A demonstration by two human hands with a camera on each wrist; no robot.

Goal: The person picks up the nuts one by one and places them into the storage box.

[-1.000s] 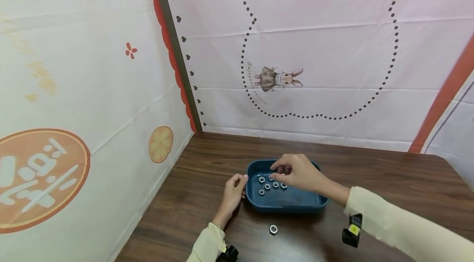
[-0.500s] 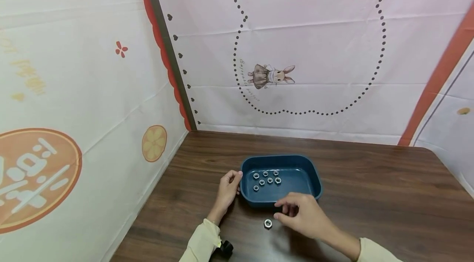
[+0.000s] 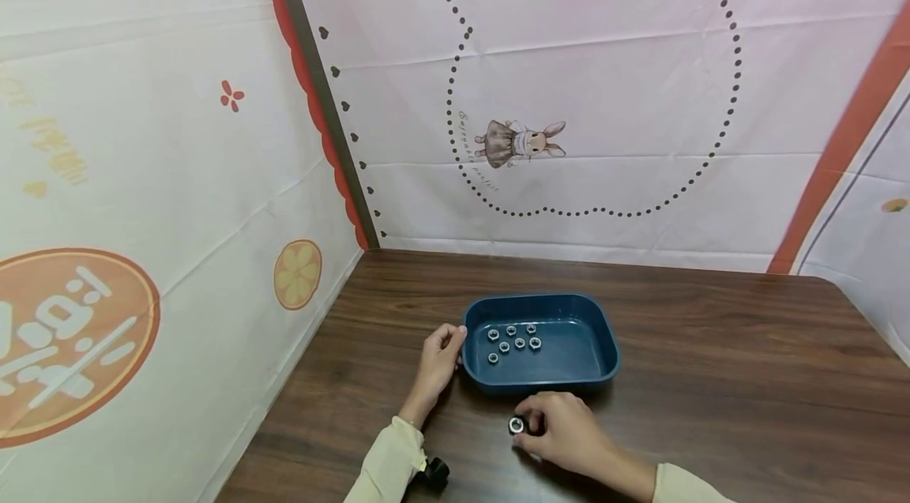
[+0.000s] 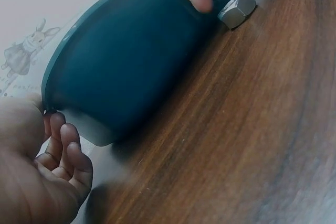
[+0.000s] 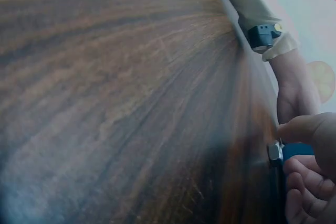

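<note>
My left hand (image 3: 437, 361) holds the left end of a dark blue tray (image 3: 543, 388), thumb at the rim and fingers curled below it outside. In the left wrist view that hand (image 4: 47, 166) grips the tray's near corner. On the table before the tray lies a metal hex nut (image 3: 516, 426). My right hand (image 3: 565, 430) is at this nut, with thumb and forefinger spread on either side. The whole nut (image 4: 238, 10) shows uncovered in the left wrist view, the fingers close over it. Several smaller nuts (image 3: 520, 343) lie in the tray's left half.
The dark wood table (image 3: 718, 361) stretches right and behind the tray. A printed white cloth (image 3: 213, 171) hangs along the left side, and another cloth (image 3: 611, 124) along the back. A black wrist camera (image 3: 436, 473) sits at the left cuff.
My right hand has come out from over the tray, down toward the front, and reached the nut on the table. The left hand stays at the tray's rim. The head view has shifted slightly.
</note>
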